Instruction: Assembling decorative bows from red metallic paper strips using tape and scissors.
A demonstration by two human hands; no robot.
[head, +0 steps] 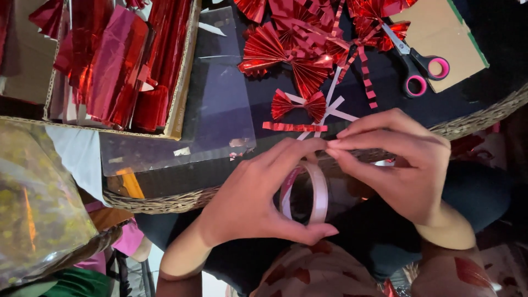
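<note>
While the left hand (pixel 250 201) curls round a roll of tape (pixel 308 192), thumb under it and fingers over the top, the right hand (pixel 399 165) pinches at the roll's upper edge, fingertips meeting the left forefinger there. Both hands are closed, the left gripping the roll, the right nipping what looks like the tape's loose end, though I cannot see the end itself. The roll sits upright on edge in the air over the person's lap, just off the near rim of the table (pixel 165 201), which has a woven wicker border and a dark top. Just beyond the roll on the table lies a small red foil bow (pixel 300 104) with white strips crossing beside it and a short red foil strip (pixel 294 127) lying flat before it. Farther beyond are larger pleated red foil fans (pixel 286 52), heaped together. Beyond the roll and to its right, scissors (pixel 415 63) with black and pink handles rest partly on a piece of cardboard (pixel 440 33). Beyond and left of the roll, a clear plastic sheet (pixel 214 110) lies on the table, and past it stands a cardboard box (pixel 179 88) filled with folded red foil (pixel 115 60).
</note>
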